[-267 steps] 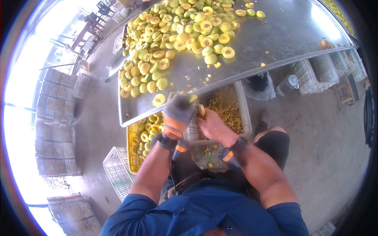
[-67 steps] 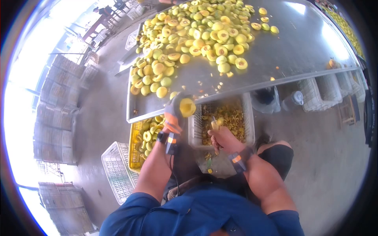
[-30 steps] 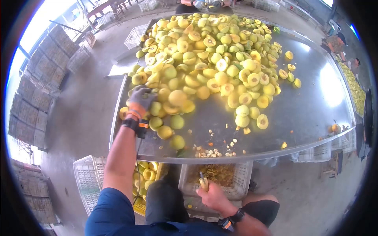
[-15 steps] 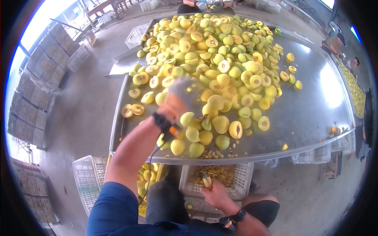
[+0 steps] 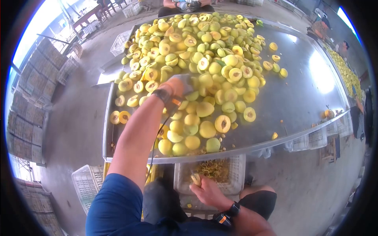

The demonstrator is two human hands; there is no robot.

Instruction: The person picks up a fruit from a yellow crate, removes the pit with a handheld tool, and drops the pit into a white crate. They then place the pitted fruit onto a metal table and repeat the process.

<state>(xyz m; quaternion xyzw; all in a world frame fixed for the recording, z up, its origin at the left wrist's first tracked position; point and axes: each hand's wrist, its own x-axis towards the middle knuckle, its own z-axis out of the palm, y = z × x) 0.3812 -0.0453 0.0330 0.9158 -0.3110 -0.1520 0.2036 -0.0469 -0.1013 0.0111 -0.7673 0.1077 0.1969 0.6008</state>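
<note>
My left hand (image 5: 182, 84), in a grey glove, reaches into the pile of yellow-green peaches (image 5: 206, 37). Its fingers are blurred and partly lost among the fruit, so their grip does not show. Many peaches are cut in half, such as the peach half (image 5: 223, 123) near the front with its brown centre. My bare right hand (image 5: 208, 192) is closed around the pale yellow handle of a knife (image 5: 195, 179). It is low, over the near side of a white crate (image 5: 242, 173) holding yellow-brown scraps; the thin blade is hard to see.
The metal table (image 5: 283, 114) has a raised rim. Another white crate (image 5: 84, 185) stands at the lower left, beside a yellow crate partly behind my arm. A person's gloved hands (image 5: 189, 6) are at the far edge. Stacked crates (image 5: 29, 118) line the left.
The whole view has shifted, so the table appears farther left. My left hand has gone deeper into the peaches. My right hand still holds the knife over the crate.
</note>
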